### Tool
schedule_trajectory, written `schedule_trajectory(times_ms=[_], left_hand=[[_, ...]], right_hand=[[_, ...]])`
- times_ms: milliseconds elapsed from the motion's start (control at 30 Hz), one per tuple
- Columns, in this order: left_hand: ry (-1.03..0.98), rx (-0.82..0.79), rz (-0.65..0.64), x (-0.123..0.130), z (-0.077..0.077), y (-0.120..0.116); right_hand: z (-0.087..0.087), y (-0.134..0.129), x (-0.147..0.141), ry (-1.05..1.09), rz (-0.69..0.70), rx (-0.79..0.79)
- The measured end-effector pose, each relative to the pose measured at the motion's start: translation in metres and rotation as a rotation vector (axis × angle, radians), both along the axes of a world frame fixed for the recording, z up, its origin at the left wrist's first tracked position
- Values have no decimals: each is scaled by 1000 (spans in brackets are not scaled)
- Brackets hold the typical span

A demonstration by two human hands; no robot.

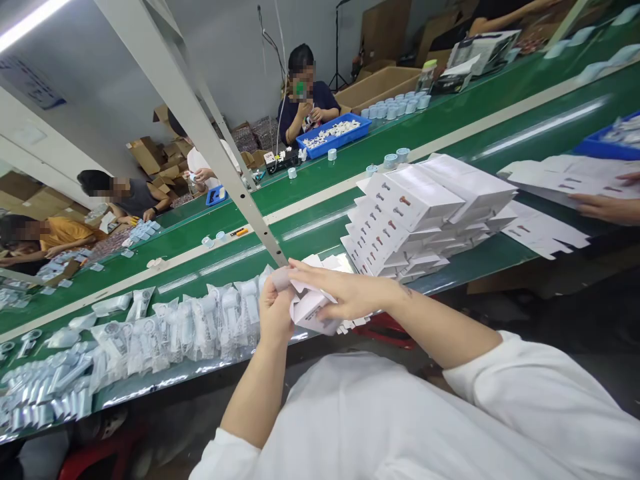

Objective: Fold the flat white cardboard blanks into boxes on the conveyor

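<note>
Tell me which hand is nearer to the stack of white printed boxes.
Right hand: nearer, just in front of the stack of white printed boxes. Left hand: farther, on the other side of the small white carton that both hands hold.

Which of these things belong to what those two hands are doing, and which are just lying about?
Part of the work:
white carton, held by the left hand and right hand
stack of white printed boxes
bagged items

Just nearby:
blue crate of white parts
cardboard boxes

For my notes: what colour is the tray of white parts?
The tray is bright blue, clearest in the head view.
</note>
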State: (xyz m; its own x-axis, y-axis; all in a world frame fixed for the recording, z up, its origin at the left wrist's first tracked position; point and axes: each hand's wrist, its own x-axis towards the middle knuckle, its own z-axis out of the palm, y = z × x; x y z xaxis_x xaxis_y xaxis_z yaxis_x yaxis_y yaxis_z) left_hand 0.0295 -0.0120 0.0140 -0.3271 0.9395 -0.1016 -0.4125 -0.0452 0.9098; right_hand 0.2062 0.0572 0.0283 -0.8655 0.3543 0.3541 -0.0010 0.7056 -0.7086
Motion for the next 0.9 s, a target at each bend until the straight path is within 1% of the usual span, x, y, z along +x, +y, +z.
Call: schedule_trajectory(times_ms=[67, 100, 133, 167, 200, 233, 300, 367, 433, 500, 533, 600, 667, 733, 833, 900], left_hand=[[31, 1, 214, 12, -5, 0], [60, 3, 276, 16, -7, -2], [104, 11, 300, 19, -9, -4], [166, 27, 284, 19, -10, -7], [243, 48, 224, 17, -10, -9], [318, 73, 136, 13, -9, -12], [401, 110, -61, 2, -5, -12], [344, 104, -204, -6, 2, -8], [205, 69, -289, -8, 8, -1], [98, 36, -347, -2, 12, 3], [71, 28, -352, 2, 12, 3], [70, 25, -307, 12, 13, 2], [107, 20, -244, 20, 12, 0], [162, 20, -210, 25, 11, -1], [211, 19, -220, 27, 12, 1], [188, -30, -273, 27, 14, 4]], right_hand=[[-9, -17, -3, 92, -161, 66], [-15, -24, -6, 131, -245, 97], [-21, -31, -8, 167, -321, 123], [-27, -34, -10, 206, -378, 144], [-33, -36, -12, 245, -414, 155], [-37, -35, -12, 284, -434, 156], [-41, -31, -10, 337, -419, 131], [-40, -26, -6, 353, -365, 84], [-38, -25, -2, 374, -322, 38], [-36, -26, 1, 411, -307, -19], [-37, -26, 3, 421, -302, -53], [-38, -25, 7, 400, -293, -115], [-38, -22, 12, 335, -271, -154], [-37, -17, 17, 293, -247, -166], [-37, -10, 23, 286, -214, -160], [-38, -8, 25, 279, -203, -142]])
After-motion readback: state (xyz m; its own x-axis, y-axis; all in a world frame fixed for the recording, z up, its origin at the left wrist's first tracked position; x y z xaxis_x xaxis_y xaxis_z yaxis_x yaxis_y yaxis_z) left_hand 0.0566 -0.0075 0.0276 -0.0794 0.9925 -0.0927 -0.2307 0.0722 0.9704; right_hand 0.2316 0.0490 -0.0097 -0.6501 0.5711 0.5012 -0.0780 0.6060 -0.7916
